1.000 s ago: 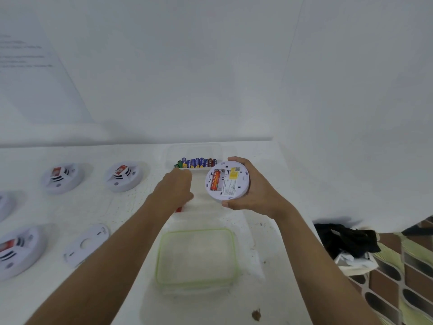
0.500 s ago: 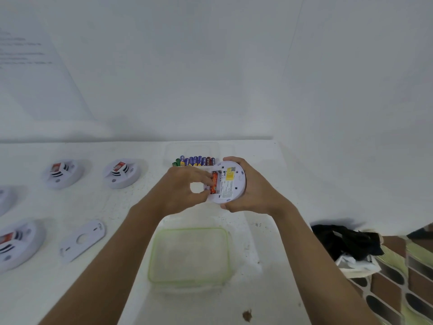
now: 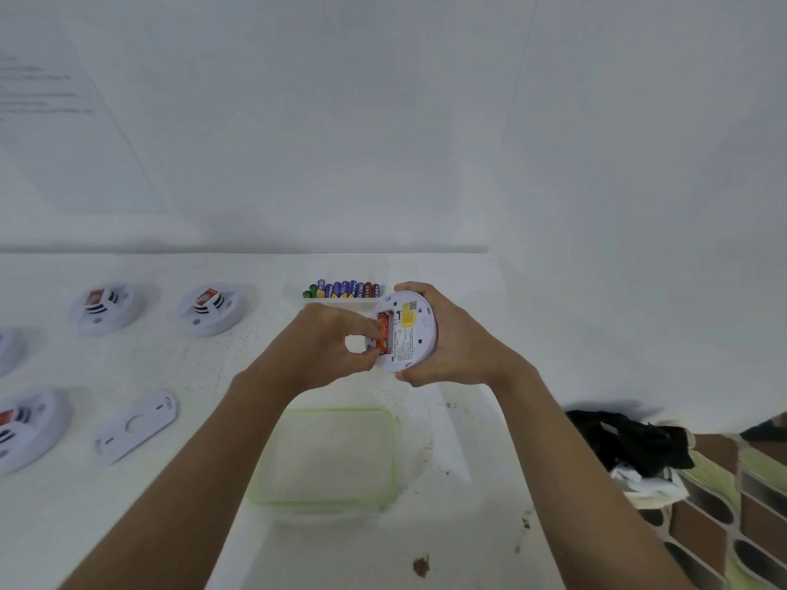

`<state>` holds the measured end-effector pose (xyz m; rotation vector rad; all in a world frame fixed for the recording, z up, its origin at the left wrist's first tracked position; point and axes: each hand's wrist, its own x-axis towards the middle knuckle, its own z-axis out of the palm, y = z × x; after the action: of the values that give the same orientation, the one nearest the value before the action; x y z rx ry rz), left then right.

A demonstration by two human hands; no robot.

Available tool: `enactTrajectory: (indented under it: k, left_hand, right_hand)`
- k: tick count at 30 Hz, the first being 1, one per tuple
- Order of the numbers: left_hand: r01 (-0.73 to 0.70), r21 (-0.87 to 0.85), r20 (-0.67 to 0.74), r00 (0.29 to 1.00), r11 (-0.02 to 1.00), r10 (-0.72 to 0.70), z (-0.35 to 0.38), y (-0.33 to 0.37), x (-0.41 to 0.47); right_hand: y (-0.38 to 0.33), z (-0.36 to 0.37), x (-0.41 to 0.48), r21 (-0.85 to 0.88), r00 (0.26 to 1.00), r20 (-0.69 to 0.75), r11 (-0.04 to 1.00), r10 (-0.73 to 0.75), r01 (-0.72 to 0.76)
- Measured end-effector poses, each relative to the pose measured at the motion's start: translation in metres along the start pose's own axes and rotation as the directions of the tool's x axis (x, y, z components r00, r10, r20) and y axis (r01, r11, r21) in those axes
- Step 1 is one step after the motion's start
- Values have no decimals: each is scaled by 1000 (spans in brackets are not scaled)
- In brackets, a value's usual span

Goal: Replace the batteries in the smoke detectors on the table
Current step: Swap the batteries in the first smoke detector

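Mid battery swap; right hand [image 3: 458, 349] grip wrapped round upturned smoke detector [image 3: 412, 334] above surface [image 3: 468, 462] centre; left hand [image 3: 321, 347] grip pinching orange battery [image 3: 383, 330] at detector's 9 o'clock; next probably seating or prying it, gently; spare batteries [image 3: 345, 289] at 12.

Bright, even, diffuse light; faint soft shadows, slight overall blur, wide-angle bending at the edges.

A shallow clear plastic container with a pale green rim [image 3: 340, 411] lies on the white table [image 3: 468, 462], with a small brown stain [image 3: 420, 566] nearer the front edge. Beyond the table's right side lies a crumpled black cloth [image 3: 630, 440], and a faintly printed white sheet [image 3: 64, 121] is on the left wall.
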<state>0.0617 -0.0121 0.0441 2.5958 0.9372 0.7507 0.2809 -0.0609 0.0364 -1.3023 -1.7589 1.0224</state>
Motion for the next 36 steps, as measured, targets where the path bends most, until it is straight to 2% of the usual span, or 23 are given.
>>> enactTrajectory:
  k: [3,8,17,23,26,29,32,34,36]
  left_hand:
    - [0,33,9,1000,999,-1,3,7,0]
    - [-83,126,-2,996,989,84,3,17,-2]
    - [-58,59,-84,994,997,63,2,15,-10]
    - [-38,-70,-153,988,997,27,-9,7,-13]
    - [-11,-62,-136,991,998,3,-14,-1,-12]
    - [-6,-40,-200,980,999,-2,-13,-4,-10]
    - [77,-140,-322,939,987,-119,-14,-7,-9]
    - [135,-270,-405,882,953,-240,-18,-13,-8]
    - [194,-405,-430,822,894,-373,-26,-21,-6]
  right_hand:
    - [2,0,-3,-25,1000,-2,1000,-4,4]
    - [2,-4,-5,-38,1000,16,999,-6,7]
    - [3,-2,-4,55,1000,26,998,8,-9]
    - [4,13,-4,155,994,-110,988,2,16]
    - [7,27,-3,155,979,-205,987,-13,45]
    - [8,43,1,166,948,-317,984,-13,69]
    - [7,59,8,196,912,-411,977,0,88]
    - [5,66,11,236,878,-476,968,42,81]
    - [5,70,14,279,842,-533,957,82,83]
